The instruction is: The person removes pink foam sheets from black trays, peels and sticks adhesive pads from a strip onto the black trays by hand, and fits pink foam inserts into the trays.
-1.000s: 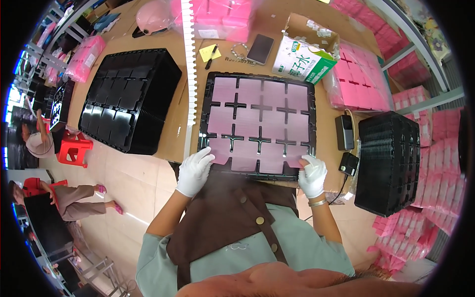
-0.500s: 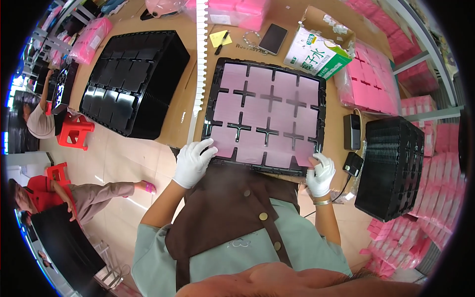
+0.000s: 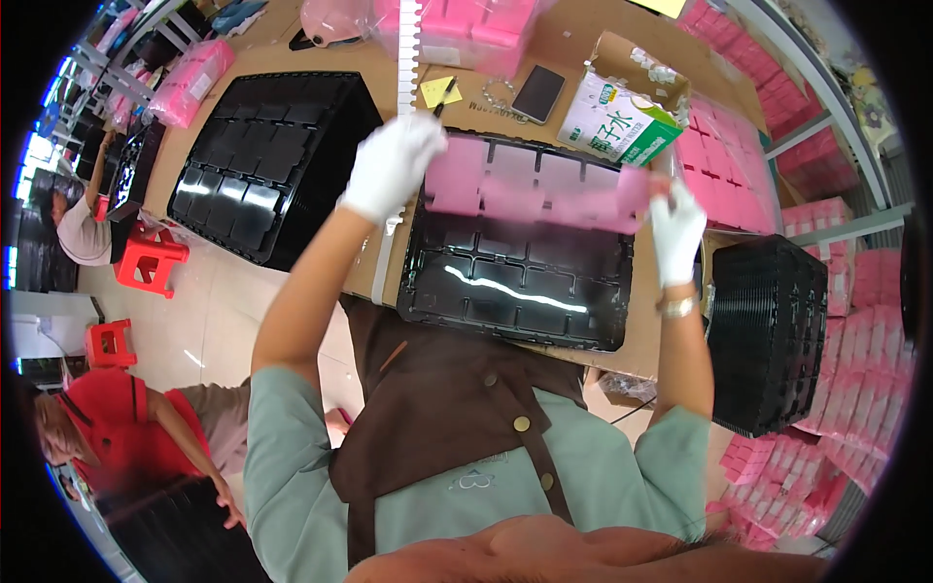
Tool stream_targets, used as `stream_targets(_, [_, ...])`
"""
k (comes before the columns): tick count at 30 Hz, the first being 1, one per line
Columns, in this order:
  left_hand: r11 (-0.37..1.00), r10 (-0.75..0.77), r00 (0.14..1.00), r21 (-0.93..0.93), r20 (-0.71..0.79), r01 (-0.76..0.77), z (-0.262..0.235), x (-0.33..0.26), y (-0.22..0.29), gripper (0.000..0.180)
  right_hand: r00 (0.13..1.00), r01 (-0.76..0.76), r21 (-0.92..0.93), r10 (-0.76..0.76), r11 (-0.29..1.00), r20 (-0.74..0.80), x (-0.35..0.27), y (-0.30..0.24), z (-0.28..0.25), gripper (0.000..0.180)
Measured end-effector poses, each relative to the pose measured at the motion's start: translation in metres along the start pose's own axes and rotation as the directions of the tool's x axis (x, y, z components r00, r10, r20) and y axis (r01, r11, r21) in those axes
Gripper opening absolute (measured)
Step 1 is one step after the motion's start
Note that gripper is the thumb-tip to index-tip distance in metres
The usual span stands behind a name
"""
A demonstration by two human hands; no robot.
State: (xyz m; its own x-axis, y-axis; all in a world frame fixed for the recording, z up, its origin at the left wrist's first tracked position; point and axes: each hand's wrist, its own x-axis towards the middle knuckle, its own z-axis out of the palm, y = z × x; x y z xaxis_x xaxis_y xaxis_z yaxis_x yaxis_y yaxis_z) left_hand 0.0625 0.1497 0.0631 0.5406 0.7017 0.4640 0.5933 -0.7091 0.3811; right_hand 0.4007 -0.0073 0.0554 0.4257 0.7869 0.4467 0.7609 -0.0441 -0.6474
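Note:
A black plastic tray [image 3: 515, 291] with shallow compartments lies in front of me on the cardboard-covered table. Its near half is bare and shiny. Over the far half stretches a thin pink sheet [image 3: 544, 199] with cut-outs, raised along its near edge and smeared by motion. My left hand [image 3: 394, 167], in a white glove, is closed at the sheet's left edge, by the tray's far left corner. On the opposite side my gloved right hand [image 3: 675, 228] pinches the sheet's right edge between thumb and fingers, above the tray's right rim.
Stacks of black trays stand at left [image 3: 272, 165] and right [image 3: 768, 335]. Beyond the tray lie a phone [image 3: 538, 94], a yellow note [image 3: 439, 91] and an open carton [image 3: 622, 117]. A white toothed strip [image 3: 408, 58] runs along the left. A person in red [image 3: 126, 428] is at lower left.
Both hands have moved from the tray's near corners to its far part, drawing the sheet's near edge up and away from me. The tray's near compartments are now uncovered.

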Motion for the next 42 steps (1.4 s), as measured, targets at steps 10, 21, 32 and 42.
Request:
stream_targets(10, [0.945,0.313,0.92,0.172,-0.235,-0.278,-0.059,0.126,-0.013,0.019,0.995,0.012,0.4,0.029,0.916,-0.097,0.132,-0.034,-0.041,0.015])
stream_targets(21, [0.95,0.276,0.956,0.181,-0.096,-0.256,-0.059,0.037,0.034,0.011,0.999,-0.007,0.325,0.017,0.946,-0.028,0.05,-0.016,-0.04,0.013])
stream_targets(32, [0.964,0.234,0.972,0.128,0.018,-0.235,-0.028,-0.029,0.025,0.01,0.979,-0.203,0.357,0.18,0.912,0.096,0.0,0.01,-0.035,0.016])
stream_targets(42, [0.986,0.166,0.954,0.021,-0.248,-0.166,-0.045,0.081,0.02,0.014,0.995,0.001,0.59,0.056,0.808,-0.079,0.095,-0.02,-0.042,0.015])
